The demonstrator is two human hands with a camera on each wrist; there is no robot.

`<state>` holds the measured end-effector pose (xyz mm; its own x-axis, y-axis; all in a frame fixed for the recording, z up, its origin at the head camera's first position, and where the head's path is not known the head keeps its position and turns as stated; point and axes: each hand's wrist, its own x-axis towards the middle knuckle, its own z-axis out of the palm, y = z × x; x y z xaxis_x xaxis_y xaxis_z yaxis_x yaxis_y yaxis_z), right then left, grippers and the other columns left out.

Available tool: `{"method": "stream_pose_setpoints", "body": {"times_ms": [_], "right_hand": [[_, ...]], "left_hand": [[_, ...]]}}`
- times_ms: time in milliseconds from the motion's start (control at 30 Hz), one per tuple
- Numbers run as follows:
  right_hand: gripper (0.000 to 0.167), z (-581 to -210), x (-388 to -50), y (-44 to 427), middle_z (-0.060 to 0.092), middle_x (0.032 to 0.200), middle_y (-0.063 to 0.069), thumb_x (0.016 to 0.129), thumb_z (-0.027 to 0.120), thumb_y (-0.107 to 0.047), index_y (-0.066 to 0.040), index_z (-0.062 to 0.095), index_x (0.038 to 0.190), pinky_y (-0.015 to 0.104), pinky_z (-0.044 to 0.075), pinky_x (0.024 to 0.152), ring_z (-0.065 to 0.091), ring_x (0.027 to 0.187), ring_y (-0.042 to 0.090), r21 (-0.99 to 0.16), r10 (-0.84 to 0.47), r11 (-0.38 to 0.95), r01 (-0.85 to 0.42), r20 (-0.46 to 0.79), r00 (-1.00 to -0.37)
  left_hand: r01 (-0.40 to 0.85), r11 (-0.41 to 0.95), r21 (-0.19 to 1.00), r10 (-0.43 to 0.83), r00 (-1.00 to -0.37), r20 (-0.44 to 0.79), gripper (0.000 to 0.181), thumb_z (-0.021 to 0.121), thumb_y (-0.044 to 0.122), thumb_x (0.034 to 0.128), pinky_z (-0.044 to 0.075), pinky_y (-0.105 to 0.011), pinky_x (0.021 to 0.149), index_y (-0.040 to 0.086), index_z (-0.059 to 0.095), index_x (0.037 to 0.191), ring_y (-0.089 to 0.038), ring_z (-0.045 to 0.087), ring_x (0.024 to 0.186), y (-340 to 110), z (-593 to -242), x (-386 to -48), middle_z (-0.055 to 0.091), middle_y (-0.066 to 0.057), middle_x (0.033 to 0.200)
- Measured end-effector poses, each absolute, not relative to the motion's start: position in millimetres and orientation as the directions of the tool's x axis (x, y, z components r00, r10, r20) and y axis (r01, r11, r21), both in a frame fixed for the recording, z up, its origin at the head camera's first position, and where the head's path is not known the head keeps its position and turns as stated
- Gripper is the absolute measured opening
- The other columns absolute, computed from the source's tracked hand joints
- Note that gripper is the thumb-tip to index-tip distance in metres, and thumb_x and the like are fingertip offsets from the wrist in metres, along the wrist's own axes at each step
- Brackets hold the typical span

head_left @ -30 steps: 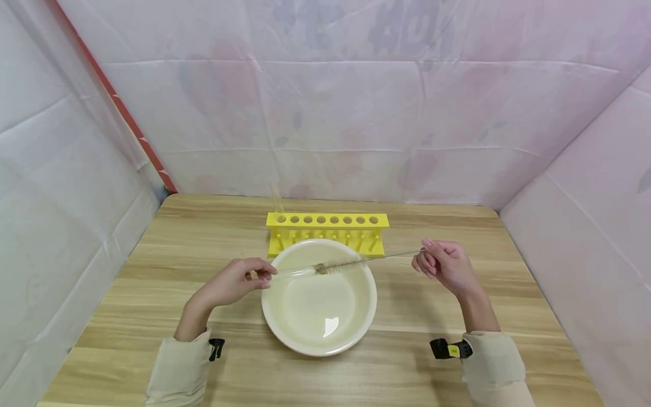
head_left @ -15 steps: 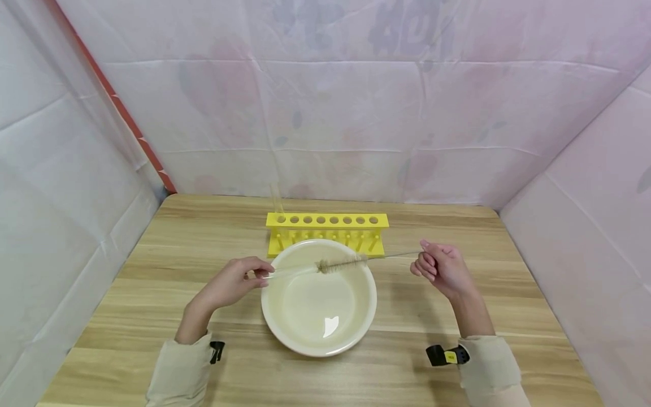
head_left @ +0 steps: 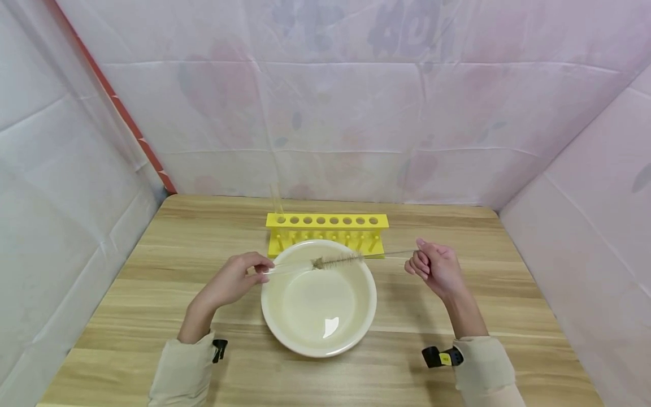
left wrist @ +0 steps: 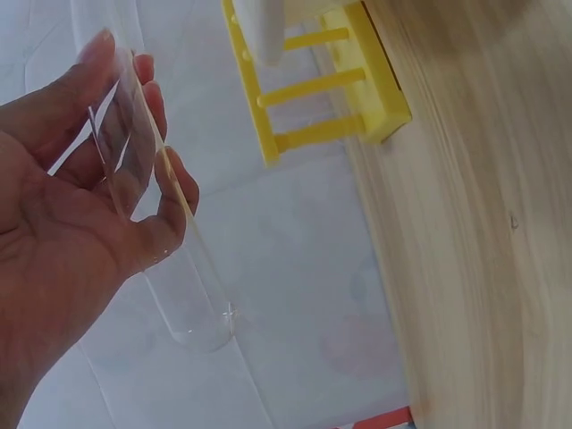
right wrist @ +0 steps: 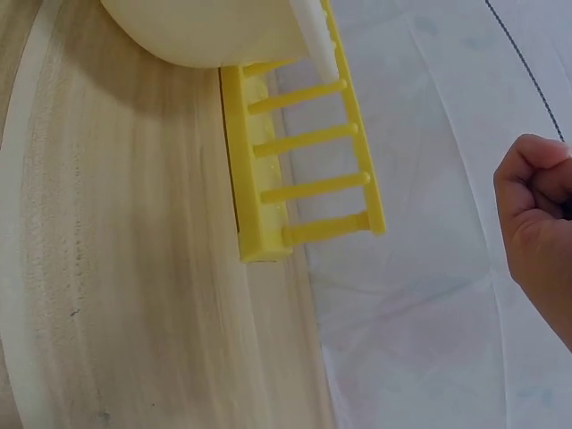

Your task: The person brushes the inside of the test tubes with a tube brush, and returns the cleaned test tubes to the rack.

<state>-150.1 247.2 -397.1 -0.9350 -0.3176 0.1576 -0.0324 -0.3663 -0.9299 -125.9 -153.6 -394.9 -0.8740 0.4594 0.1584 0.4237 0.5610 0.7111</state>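
My left hand holds a clear glass test tube over the cream basin. In the left wrist view, the fingers and thumb grip the tube's side, and its rounded closed end sticks out past the hand. My right hand pinches the thin twisted wire handle of a test tube brush. The brush's tip is at the tube's mouth, with most of its bristles showing outside. Whether the tip has entered the glass is hard to tell. The right wrist view shows the fist at the wire.
A yellow test tube rack stands right behind the basin. Another clear tube is upright in its leftmost hole. Pale patterned sheets wall the back and sides of the wooden table.
The right hand has shifted a little to the left with the brush. The left hand and test tube have moved slightly left and up, both still held over the basin.
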Motion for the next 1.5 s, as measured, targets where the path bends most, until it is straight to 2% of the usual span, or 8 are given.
{"method": "stream_pose_setpoints", "body": {"times_ms": [300, 533, 800, 1133, 1300, 1500], "right_hand": [[0.045, -396, -151, 224, 0.029, 0.047, 0.003, 0.099, 0.027, 0.000, -0.003, 0.026, 0.055, 0.027, 0.037, 0.050, 0.027, 0.040, 0.014, -0.945, -0.279, -0.314, -0.090, 0.182, -0.943], [0.046, -400, -149, 208, 0.031, 0.046, -0.003, 0.100, 0.033, -0.009, -0.005, 0.031, 0.054, 0.025, 0.036, 0.051, 0.029, 0.041, 0.010, -0.975, -0.264, -0.224, 0.010, 0.051, -0.963], [0.048, -400, -147, 189, 0.031, 0.044, -0.004, 0.099, 0.038, -0.013, -0.005, 0.030, 0.053, 0.025, 0.032, 0.050, 0.027, 0.040, 0.010, -0.975, -0.224, -0.220, 0.038, 0.013, -0.975], [0.049, -406, -138, 146, 0.030, 0.043, -0.003, 0.099, 0.039, -0.014, -0.004, 0.030, 0.051, 0.025, 0.031, 0.049, 0.027, 0.041, 0.011, -0.983, -0.326, -0.150, 0.102, -0.048, -0.944], [0.050, -409, -138, 139, 0.028, 0.042, -0.003, 0.098, 0.039, -0.012, -0.001, 0.028, 0.050, 0.025, 0.032, 0.048, 0.025, 0.040, 0.010, -0.982, -0.271, -0.164, 0.089, -0.042, -0.962], [0.051, -408, -140, 142, 0.031, 0.041, 0.000, 0.097, 0.045, -0.020, -0.004, 0.035, 0.049, 0.028, 0.035, 0.051, 0.027, 0.039, 0.012, -0.987, -0.221, -0.109, 0.116, -0.090, -0.971]], "left_hand": [[0.430, 0.581, 0.691, 0.464, -0.873, 0.152, 0.019, 0.067, -0.003, 0.0784, 0.047, -0.036, 0.072, -0.003, 0.064, 0.097, -0.017, 0.053, 0.080, -142, -393, -129, 0.061, -0.007, 0.085], [0.411, 0.599, 0.687, 0.440, -0.886, 0.147, 0.019, 0.067, -0.003, 0.0789, 0.046, -0.035, 0.073, -0.002, 0.064, 0.098, -0.018, 0.053, 0.081, -136, -393, -128, 0.061, -0.006, 0.087], [0.411, 0.589, 0.696, 0.436, -0.887, 0.155, 0.020, 0.066, -0.003, 0.0793, 0.047, -0.038, 0.075, -0.002, 0.064, 0.099, -0.019, 0.053, 0.082, -126, -389, -131, 0.061, -0.005, 0.089], [0.463, 0.561, 0.686, 0.511, -0.846, 0.152, 0.019, 0.066, -0.001, 0.0809, 0.048, -0.033, 0.074, -0.002, 0.064, 0.099, -0.020, 0.058, 0.084, -100, -384, -135, 0.063, -0.009, 0.093], [0.465, 0.571, 0.677, 0.513, -0.845, 0.149, 0.017, 0.065, -0.001, 0.0809, 0.047, -0.031, 0.071, -0.002, 0.064, 0.098, -0.018, 0.057, 0.081, -96, -382, -135, 0.063, -0.008, 0.091], [0.469, 0.573, 0.672, 0.520, -0.842, 0.143, 0.018, 0.065, 0.001, 0.0823, 0.047, -0.032, 0.073, -0.002, 0.064, 0.100, -0.018, 0.057, 0.082, -95, -381, -136, 0.063, -0.008, 0.092]]}}
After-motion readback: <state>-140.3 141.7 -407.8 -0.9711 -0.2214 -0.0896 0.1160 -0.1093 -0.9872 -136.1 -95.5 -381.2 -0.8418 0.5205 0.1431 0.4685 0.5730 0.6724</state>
